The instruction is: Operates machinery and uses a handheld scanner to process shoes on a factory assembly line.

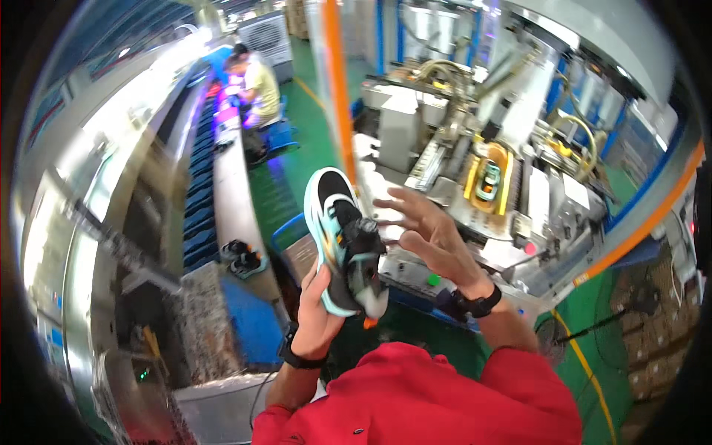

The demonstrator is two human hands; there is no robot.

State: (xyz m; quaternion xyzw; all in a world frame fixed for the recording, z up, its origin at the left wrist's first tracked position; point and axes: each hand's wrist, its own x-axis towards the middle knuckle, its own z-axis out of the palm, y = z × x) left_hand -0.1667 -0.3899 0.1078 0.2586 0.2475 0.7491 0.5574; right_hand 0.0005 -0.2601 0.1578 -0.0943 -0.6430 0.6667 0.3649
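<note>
A black sneaker with a pale mint and white sole (320, 230) is upheld in front of me, its toe pointing away. My left hand (317, 308) grips it near the heel, thumb against the side of the sole. Just right of the sneaker, my right hand (437, 241) has its fingers spread and holds nothing. Whether its fingertips touch the shoe I cannot tell. What fills the shoe's opening is dark and hard to make out.
On the right stands a machine (400, 133) with another shoe (488, 182) in its yellow-edged holder. Dark shoes (243, 259) lie on the bench end at left, beside a conveyor (200, 193). An orange post (337, 89) rises ahead. Further off, a person (259, 89) sits by the line.
</note>
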